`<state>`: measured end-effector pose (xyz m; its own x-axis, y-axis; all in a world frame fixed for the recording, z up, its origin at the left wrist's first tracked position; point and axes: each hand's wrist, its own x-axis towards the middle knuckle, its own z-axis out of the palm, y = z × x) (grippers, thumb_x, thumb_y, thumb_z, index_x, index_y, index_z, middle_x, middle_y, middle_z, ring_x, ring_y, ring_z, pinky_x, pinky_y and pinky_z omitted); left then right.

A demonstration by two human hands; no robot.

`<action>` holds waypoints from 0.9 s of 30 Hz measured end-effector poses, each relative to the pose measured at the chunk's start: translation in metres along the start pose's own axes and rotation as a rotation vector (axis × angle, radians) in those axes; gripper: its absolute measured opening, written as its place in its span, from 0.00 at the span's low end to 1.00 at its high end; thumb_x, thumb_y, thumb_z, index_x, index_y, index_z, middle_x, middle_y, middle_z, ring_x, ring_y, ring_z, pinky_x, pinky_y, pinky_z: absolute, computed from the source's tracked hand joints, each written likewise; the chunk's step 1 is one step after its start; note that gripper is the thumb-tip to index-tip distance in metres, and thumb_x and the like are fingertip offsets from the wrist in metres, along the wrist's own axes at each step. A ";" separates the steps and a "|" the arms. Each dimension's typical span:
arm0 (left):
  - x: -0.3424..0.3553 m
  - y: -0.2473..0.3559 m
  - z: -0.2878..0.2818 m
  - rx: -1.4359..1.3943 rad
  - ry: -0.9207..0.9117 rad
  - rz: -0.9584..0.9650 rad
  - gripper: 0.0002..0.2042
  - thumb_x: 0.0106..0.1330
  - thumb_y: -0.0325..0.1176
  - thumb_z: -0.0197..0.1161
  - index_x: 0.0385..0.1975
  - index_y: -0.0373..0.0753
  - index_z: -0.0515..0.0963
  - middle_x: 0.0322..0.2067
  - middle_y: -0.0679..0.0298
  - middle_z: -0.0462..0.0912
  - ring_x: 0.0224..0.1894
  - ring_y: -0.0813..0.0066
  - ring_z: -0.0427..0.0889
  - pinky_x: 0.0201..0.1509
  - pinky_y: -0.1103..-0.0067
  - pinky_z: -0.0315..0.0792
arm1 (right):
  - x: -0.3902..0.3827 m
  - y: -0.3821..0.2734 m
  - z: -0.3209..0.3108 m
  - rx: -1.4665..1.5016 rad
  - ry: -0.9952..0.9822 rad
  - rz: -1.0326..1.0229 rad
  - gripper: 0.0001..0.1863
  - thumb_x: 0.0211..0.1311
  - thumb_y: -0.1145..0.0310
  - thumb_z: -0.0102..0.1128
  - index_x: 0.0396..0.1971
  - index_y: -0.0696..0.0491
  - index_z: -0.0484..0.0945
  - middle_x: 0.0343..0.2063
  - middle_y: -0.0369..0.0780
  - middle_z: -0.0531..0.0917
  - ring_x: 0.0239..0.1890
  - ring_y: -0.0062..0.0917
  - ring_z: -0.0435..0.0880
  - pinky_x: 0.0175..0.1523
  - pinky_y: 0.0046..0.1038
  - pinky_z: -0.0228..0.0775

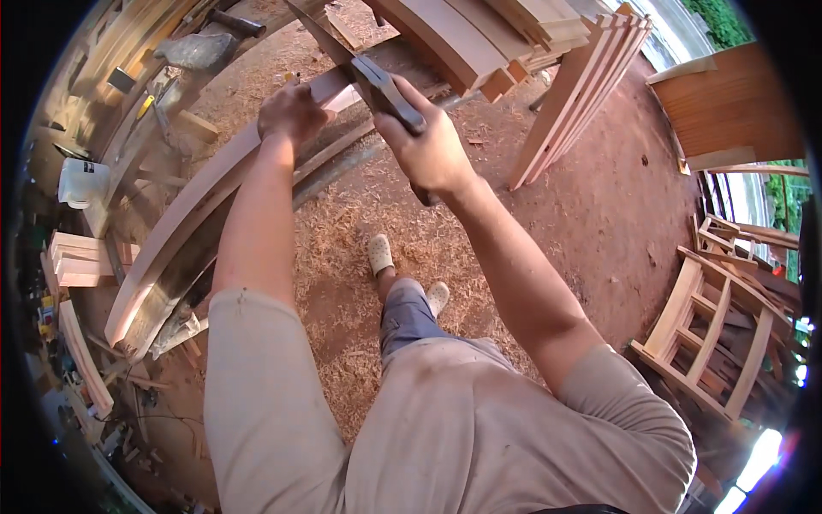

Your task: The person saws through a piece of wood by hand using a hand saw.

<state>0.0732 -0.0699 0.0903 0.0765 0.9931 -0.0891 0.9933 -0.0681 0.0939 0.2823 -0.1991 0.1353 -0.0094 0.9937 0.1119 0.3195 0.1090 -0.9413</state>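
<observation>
My right hand (435, 147) is closed round the dark handle of a handsaw (320, 32). The saw's blade points up and to the left, crossing the far end of a long wooden board (184, 208). My left hand (293, 113) grips this board just left of the blade, its fingers bent over the wood and partly hidden. The pale, reddish board runs down to the lower left along a rough wooden beam (324, 174). The blade's toothed edge and any cut are too small to make out.
Stacked curved planks (454, 38) lie beyond the saw. Several upright boards (582, 94) lean at the right. A wooden frame (706, 321) stands far right, and a white bucket (83, 183) at left. Wood shavings (342, 257) cover the ground round my feet.
</observation>
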 end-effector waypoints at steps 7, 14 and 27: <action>-0.010 -0.011 -0.003 -0.072 -0.024 -0.108 0.26 0.57 0.55 0.74 0.52 0.45 0.85 0.55 0.59 0.85 0.62 0.56 0.82 0.66 0.64 0.76 | -0.229 -0.029 -0.093 -0.041 -0.126 0.280 0.37 0.64 0.78 0.62 0.74 0.62 0.61 0.56 0.49 0.85 0.59 0.30 0.84 0.65 0.30 0.71; -0.003 -0.008 -0.005 -0.078 -0.035 -0.063 0.24 0.58 0.52 0.74 0.50 0.45 0.86 0.55 0.59 0.86 0.58 0.56 0.84 0.64 0.65 0.77 | -0.107 0.002 -0.044 -0.010 -0.068 0.202 0.36 0.66 0.71 0.64 0.73 0.61 0.64 0.52 0.48 0.86 0.54 0.30 0.86 0.61 0.31 0.74; 0.001 -0.018 0.008 0.014 0.042 -0.077 0.36 0.54 0.60 0.75 0.60 0.46 0.80 0.56 0.57 0.85 0.61 0.56 0.83 0.68 0.63 0.73 | -0.247 -0.036 -0.091 -0.080 -0.105 0.276 0.37 0.66 0.78 0.61 0.74 0.63 0.61 0.53 0.48 0.85 0.55 0.27 0.84 0.60 0.29 0.73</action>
<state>0.0561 -0.0689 0.0810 -0.0031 0.9986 -0.0535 0.9972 0.0071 0.0748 0.3591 -0.4505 0.1702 -0.0083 0.9834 -0.1815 0.3975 -0.1633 -0.9030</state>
